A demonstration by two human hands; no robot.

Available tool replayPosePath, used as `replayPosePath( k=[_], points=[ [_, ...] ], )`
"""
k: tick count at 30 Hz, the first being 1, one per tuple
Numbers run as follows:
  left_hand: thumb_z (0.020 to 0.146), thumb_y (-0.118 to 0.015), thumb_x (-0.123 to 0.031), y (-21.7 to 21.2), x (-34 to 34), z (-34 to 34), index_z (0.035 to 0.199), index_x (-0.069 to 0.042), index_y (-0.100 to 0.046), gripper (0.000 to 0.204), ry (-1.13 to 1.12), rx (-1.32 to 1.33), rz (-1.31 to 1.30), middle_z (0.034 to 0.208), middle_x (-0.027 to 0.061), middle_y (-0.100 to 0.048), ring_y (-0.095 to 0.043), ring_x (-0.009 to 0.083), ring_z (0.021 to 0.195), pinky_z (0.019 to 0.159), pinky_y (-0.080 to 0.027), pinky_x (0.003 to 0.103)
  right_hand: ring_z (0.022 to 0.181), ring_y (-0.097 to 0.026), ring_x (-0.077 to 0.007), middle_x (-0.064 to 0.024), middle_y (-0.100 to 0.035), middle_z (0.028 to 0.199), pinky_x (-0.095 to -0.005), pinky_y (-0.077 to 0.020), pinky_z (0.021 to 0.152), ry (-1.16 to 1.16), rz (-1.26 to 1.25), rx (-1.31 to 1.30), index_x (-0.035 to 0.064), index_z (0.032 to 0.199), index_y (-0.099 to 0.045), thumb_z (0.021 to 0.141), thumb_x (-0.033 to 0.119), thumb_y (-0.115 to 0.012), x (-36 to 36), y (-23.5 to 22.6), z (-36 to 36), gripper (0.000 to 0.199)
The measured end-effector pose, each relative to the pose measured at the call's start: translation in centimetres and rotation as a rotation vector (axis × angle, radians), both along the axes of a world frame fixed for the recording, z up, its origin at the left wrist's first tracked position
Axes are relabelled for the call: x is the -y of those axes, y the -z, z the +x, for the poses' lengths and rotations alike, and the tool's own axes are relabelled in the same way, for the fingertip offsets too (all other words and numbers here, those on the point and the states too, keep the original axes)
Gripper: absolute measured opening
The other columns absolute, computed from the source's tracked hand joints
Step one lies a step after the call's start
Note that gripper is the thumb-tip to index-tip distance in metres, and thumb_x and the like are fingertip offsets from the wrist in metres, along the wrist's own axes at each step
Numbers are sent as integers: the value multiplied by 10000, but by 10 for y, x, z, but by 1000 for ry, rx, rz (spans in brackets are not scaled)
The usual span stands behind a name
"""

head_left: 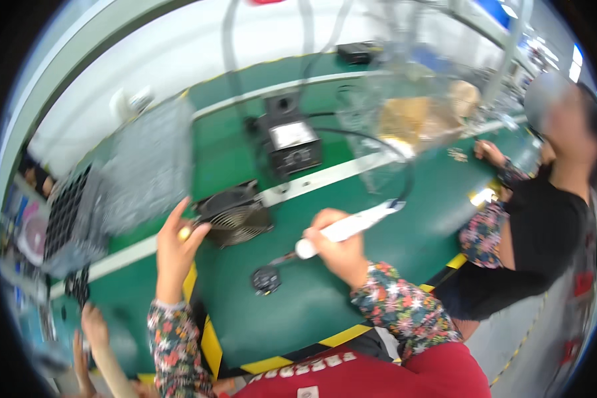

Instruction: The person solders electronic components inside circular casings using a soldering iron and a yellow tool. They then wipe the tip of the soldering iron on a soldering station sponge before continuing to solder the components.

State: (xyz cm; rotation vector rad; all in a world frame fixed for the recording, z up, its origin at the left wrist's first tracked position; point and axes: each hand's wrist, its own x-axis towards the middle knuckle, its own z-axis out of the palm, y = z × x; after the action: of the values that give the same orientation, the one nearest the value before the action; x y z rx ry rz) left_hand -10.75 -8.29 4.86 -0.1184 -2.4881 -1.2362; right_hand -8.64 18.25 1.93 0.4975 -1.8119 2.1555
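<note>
My right hand (341,249) is closed round a white corded hand tool (348,227) with a thin tip; blur hides whether it is a screwdriver or a soldering iron. Its tip points down and left at a small round black part (265,280) lying on the green mat; whether they touch I cannot tell. Raised at the left, my left hand (178,244) is open, thumb and forefinger apart. A small yellowish spot shows at its fingers, too blurred to name. Just right of those fingertips stands a black fan (235,215) with a metal grille.
Behind the fan stands a black box (295,142) with a pale label. Clear plastic bags (404,119) lie at the back right, bubble wrap (149,166) and a black slotted rack (76,212) at the left. A co-worker (530,232) works at the right; another person's hands (94,328) show lower left.
</note>
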Motion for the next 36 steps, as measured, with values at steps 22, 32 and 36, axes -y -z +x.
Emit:
replayPosePath(
  k=[22,32,36],
  points=[
    [684,-655,-129,17,-30,64,914,-86,-654,234,515,44,-369,712,58,-564,-554,239,557,497,-446,322,608,-401,-153,-51,-465,620,-290,-339,593,5,129,-111,31,688,-461,775,111,-568,-10,-1,2,160],
    [750,-620,-148,34,-44,71,911,-26,-634,203,567,-73,-686,711,60,-544,-560,210,550,492,-452,329,608,-402,-149,-55,-485,636,-284,-333,578,-14,150,-78,31,704,-471,770,110,-563,-8,0,2,138],
    [768,-598,-128,35,-48,75,898,-11,-627,177,534,-83,-691,716,69,-545,-567,215,557,502,-458,328,605,-402,-138,-56,-489,637,-271,-329,552,-45,174,-59,28,698,-470,771,96,-548,-4,-1,5,126]
  ],
)
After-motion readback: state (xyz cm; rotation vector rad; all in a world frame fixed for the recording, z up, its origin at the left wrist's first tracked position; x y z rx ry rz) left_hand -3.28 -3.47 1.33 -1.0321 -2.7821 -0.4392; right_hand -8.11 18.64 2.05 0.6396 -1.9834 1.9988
